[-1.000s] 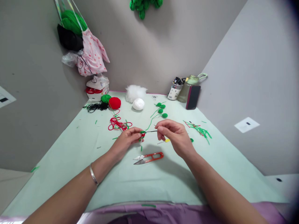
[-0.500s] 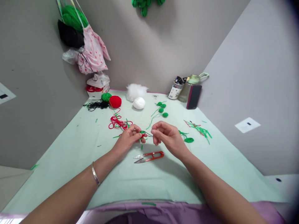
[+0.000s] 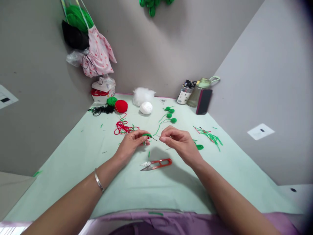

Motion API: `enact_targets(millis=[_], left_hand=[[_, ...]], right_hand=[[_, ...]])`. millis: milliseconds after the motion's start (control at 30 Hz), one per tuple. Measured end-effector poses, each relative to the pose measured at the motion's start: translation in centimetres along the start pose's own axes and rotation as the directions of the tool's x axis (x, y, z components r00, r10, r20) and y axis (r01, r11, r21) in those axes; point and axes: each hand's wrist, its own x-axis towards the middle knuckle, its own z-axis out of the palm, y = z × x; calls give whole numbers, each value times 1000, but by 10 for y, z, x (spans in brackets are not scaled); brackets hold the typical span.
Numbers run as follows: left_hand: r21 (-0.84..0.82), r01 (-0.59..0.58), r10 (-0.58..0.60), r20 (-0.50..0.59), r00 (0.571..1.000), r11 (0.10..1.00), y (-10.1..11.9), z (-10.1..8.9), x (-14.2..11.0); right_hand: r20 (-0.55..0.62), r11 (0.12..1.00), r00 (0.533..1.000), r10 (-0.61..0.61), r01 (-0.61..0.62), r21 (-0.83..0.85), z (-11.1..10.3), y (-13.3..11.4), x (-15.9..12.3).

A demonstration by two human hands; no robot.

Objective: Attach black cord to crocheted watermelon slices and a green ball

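A small red and green crochet piece (image 3: 147, 135) is pinched between the thumb and fingers of my left hand (image 3: 133, 143), which hides part of it. From this piece a black thread (image 3: 155, 139) runs across a short gap to my right hand (image 3: 179, 140). The fingers of that hand are closed on what looks like a thin needle, with only its fine tip showing. On the table below both hands lie thread snips (image 3: 156, 164) with orange-red handles, blades pointing left.
Red yarn strands (image 3: 123, 128), a red yarn ball (image 3: 121, 106) and black yarn (image 3: 102, 110) lie at the left. White stuffing (image 3: 143, 96) and a white ball (image 3: 146, 108) sit behind. Small green balls (image 3: 173, 120), green yarn scraps (image 3: 211, 137), a phone (image 3: 204, 102) and a bottle (image 3: 195, 96) are rightward.
My right hand first came closer to the left and the taut black thread went slack; it now sags slightly. My left hand has turned the crochet piece, showing more of its green edge.
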Motion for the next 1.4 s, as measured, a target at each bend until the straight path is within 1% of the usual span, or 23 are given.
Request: enact_targets(millis=[67, 100, 167, 267, 367, 567, 700, 833, 1000, 1133, 1200, 1267, 1333, 1400], left_hand=[[-9, 1, 0, 14, 1000, 1000, 2, 0, -2], [-22, 1, -1, 12, 1000, 1000, 3, 1, -3], [-63, -1, 1, 5, 1000, 998, 4, 3, -4], [-112, -11, 12, 3, 1000, 994, 6, 6, -5], [-110, -13, 14, 9, 1000, 994, 5, 6, -5], [-86, -16, 19, 41, 999, 996, 5, 8, -7], [-97, -15, 20, 49, 999, 995, 3, 8, -7], [-75, -29, 33, 53, 998, 997, 3, 7, -7], [-74, -89, 91, 28, 995, 993, 5, 9, -7], [5, -122, 122, -20, 992, 992, 6, 15, -11], [67, -168, 172, -52, 984, 984, 6, 19, -13], [93, -237, 243, -65, 968, 967, 6, 21, -15], [71, -310, 314, -51, 948, 948, 6, 21, -16], [41, -349, 351, -37, 936, 936, 6, 19, -16]], right_hand=[[-45, 989, 998, -43, 36, -142, 2, 2, 1], [-49, 980, 998, -44, 34, -194, 3, 2, 1], [-19, 969, 1000, -7, 2, -247, 7, 3, 0], [48, 967, 996, 75, -61, -247, 13, 5, -3], [79, 964, 989, 127, -105, -243, 17, 10, -4], [90, 959, 981, 170, -144, -244, 18, 13, -2], [90, 955, 978, 188, -161, -248, 18, 11, -2], [84, 956, 976, 201, -177, -235, 18, 12, -2], [80, 956, 974, 212, -190, -223, 18, 13, -3], [62, 960, 974, 217, -201, -196, 19, 16, -2], [55, 965, 975, 215, -203, -165, 19, 20, -2], [50, 974, 979, 200, -192, -119, 19, 23, -1], [36, 983, 985, 171, -167, -81, 18, 26, 0], [12, 989, 990, 140, -139, -57, 18, 27, 1]])
